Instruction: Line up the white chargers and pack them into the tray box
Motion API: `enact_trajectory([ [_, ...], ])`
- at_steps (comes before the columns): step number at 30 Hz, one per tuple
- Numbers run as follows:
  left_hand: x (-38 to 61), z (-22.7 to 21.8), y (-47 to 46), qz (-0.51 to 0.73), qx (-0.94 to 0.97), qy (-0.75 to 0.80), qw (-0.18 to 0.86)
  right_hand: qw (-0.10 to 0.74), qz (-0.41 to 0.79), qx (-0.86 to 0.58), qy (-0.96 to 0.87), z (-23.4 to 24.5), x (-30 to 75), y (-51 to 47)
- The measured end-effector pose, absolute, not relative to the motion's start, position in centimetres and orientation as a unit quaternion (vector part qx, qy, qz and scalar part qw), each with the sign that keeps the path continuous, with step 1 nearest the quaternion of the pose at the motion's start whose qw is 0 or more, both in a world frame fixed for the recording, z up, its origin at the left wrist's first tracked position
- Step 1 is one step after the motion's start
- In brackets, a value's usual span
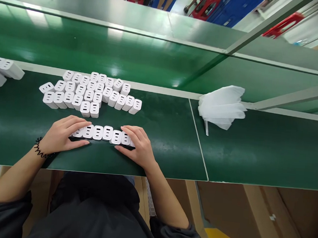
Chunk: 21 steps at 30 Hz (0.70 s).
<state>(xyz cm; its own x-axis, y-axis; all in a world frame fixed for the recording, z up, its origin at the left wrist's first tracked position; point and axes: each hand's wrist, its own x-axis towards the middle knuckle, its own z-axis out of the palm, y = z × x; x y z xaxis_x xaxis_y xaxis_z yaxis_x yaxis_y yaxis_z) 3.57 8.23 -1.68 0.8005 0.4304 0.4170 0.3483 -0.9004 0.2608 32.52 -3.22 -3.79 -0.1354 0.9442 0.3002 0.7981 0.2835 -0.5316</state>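
A short row of several white charger blocks (103, 133) stands on the green table (167, 149) close to its front edge. My left hand (62, 133) cups the row's left end, fingers curved around the end blocks. My right hand (137, 145) does the same at the right end, fingers laid over the last blocks. Both hands press the row together from its two ends. Behind the row sits a larger cluster of several similar white charger blocks (91, 93), apart from my hands.
A few more white blocks (0, 71) lie at the far left. A pile of white plastic bags (222, 106) lies to the right, past a seam in the table. A green conveyor belt (103, 52) runs behind. Cardboard (250, 214) stands below the table edge.
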Motion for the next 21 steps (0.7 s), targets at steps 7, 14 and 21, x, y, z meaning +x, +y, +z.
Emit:
enact_trajectory([
  [7, 3.6, -1.7, 8.2, 0.237, 0.944, 0.211, 0.088, 0.312, 0.106, -0.585, -0.741, -4.4, 32.1, -3.1],
  [14, 3.3, -1.7, 8.3, 0.241, 0.939, 0.223, 0.099, 0.337, 0.146, -0.548, -0.752, -3.9, 33.5, -3.7],
  [21, 2.8, -1.4, 8.6, 0.233, 0.943, 0.216, 0.099, 0.321, 0.307, -0.588, -0.676, -3.7, 36.8, -5.1],
])
